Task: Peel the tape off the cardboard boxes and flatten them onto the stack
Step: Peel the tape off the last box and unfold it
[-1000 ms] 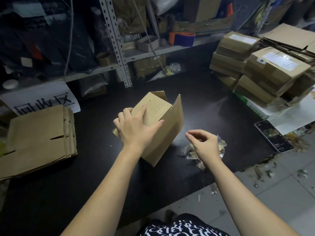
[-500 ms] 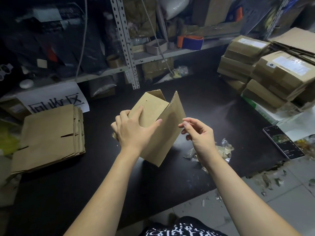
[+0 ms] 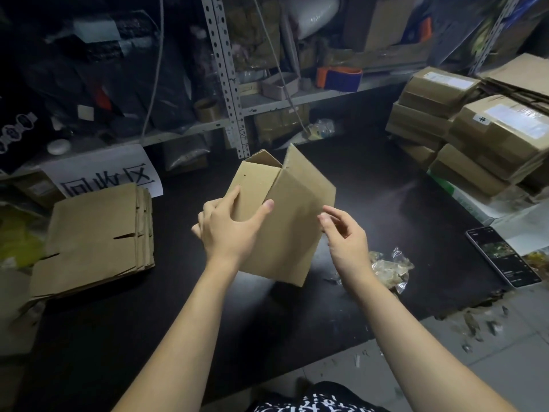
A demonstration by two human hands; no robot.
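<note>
Head view: the box (image 3: 291, 221) sits at the centre of the frame, held up over the black table (image 3: 386, 197) and tilted, its top flaps standing open toward 12 o'clock. No tape shows on the faces turned this way; the underside is hidden, so I cannot tell whether that seam is free.

The left hand (image 3: 228, 230) grips the box at its 9 o'clock corner, thumb pressed on the near panel and fingers wrapped round the side one. The right hand (image 3: 347, 242) hovers just beside the box's 3 o'clock edge, fingers loosely curled, holding nothing that I can see and not touching the cardboard.

The stack (image 3: 95, 236) of flattened boxes lies at 9 o'clock, well apart from the box. A tape wad (image 3: 389, 267) lies at 4 o'clock, near the right wrist. A phone (image 3: 502, 255) rests at 3 o'clock by the table's edge, and the taped boxes (image 3: 499, 135) are piled at 2 o'clock.

Risks, as I judge them: one hand alone carries a tilted box, so a push from the right could twist it loose. If tape remains underneath, folding would buckle or tear the panels. The wad could cling to the right forearm. A wide sweep of the right arm could knock the phone.
</note>
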